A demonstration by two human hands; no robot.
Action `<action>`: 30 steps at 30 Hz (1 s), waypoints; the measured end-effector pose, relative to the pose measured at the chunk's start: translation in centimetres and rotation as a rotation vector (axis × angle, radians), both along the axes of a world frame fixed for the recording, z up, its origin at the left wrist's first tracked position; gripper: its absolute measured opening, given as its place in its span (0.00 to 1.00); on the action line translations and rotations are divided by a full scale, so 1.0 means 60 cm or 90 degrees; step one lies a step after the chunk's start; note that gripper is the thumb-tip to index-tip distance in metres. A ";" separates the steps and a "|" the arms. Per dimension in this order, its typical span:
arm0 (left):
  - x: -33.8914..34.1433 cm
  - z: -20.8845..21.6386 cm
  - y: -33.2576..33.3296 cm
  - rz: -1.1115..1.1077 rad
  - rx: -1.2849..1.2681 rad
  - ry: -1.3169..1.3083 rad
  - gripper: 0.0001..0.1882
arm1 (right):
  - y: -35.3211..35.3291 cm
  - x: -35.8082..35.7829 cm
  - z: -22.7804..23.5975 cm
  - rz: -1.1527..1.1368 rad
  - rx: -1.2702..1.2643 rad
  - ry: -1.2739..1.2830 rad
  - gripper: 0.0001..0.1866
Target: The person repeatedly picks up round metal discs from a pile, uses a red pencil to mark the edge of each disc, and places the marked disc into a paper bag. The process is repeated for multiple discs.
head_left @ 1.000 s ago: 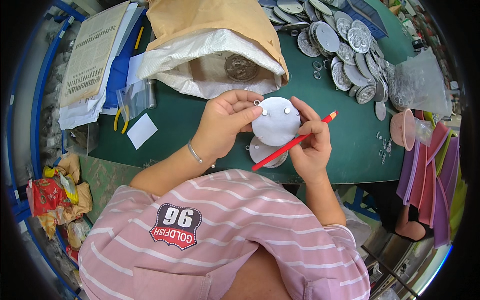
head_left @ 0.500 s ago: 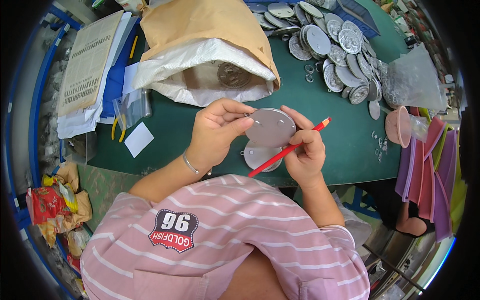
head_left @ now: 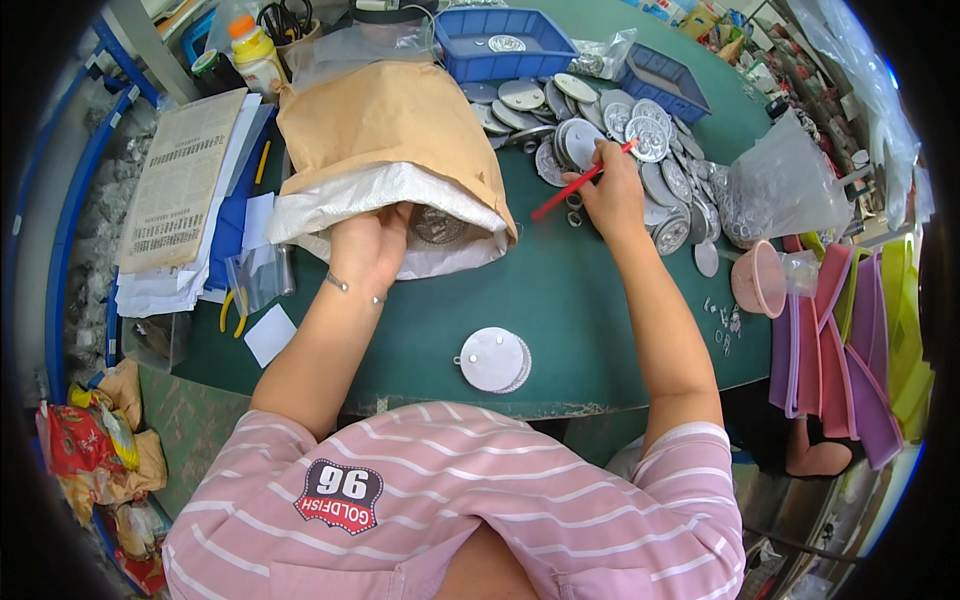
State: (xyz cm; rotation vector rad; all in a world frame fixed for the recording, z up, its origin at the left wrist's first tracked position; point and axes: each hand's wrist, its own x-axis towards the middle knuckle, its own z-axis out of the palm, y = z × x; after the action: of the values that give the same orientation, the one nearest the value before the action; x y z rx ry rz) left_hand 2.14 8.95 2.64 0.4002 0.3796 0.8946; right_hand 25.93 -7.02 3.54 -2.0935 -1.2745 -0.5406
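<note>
My left hand [head_left: 368, 245] reaches into the mouth of a brown paper sack [head_left: 385, 120] with a white woven lining; its fingers are hidden inside. Beside it, within the sack, lies an embossed metal medallion [head_left: 437, 226]. My right hand [head_left: 614, 192] grips a red pencil [head_left: 562, 198] that slants across its fingers. Its fingertips reach the near side of a heap of silver-grey medallions [head_left: 672, 178]; whether they touch a disc I cannot tell. Close to my body, a few flat round discs with small pegs [head_left: 492, 360] lie stacked on the green table [head_left: 420, 340].
Blue trays [head_left: 500, 62] stand behind the heap. To its right are a clear plastic bag [head_left: 785, 185], a pink cup [head_left: 758, 280] and small metal rings. Papers [head_left: 180, 180], yellow-handled pliers [head_left: 235, 312] and a white card [head_left: 270, 336] lie at left.
The disc between my hands is no longer visible. My left hand has gone forward into the sack; my right has moved forward and right to the heap, still with the pencil.
</note>
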 end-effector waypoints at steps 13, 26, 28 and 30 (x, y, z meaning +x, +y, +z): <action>-0.039 0.010 -0.136 -0.381 0.304 0.216 0.22 | -0.070 -0.011 0.047 0.161 0.274 0.517 0.14; -0.039 0.010 -0.152 -0.120 0.779 0.223 0.11 | -0.138 -0.236 0.021 0.299 0.272 0.483 0.17; -0.039 0.013 -0.152 -0.109 0.808 0.228 0.11 | -0.136 -0.232 0.021 0.326 0.260 0.382 0.18; -0.035 0.012 -0.156 -0.088 0.799 0.235 0.10 | -0.131 -0.236 0.025 0.323 0.258 0.368 0.18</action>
State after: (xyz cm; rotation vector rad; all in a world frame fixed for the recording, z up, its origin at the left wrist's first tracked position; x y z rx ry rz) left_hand 0.03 -0.38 3.37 1.7380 0.0714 0.8340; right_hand 11.77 -14.87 5.05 -1.3706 -1.1604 0.0407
